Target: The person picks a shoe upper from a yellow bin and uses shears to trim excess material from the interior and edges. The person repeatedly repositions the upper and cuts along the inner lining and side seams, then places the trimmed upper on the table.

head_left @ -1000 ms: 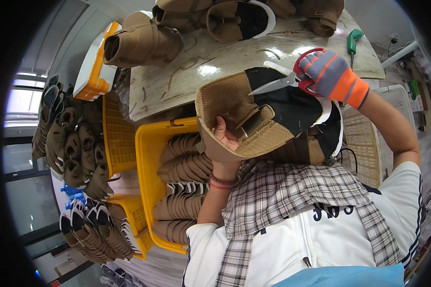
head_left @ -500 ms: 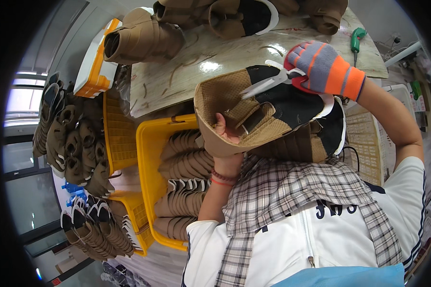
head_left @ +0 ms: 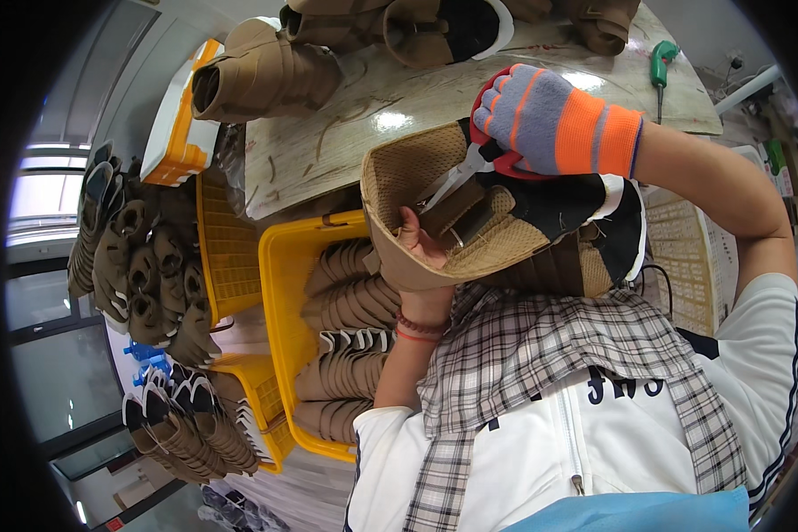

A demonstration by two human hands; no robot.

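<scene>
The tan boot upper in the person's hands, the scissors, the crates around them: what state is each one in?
Tan boot upper: held up, its opening spread by the bare left hand.
Red-handled scissors: gripped in the gloved right hand, blades inside the upper.
Big yellow plastic crate: filled with stacked tan uppers.
Green-handled tool: lying unused on the table.
</scene>
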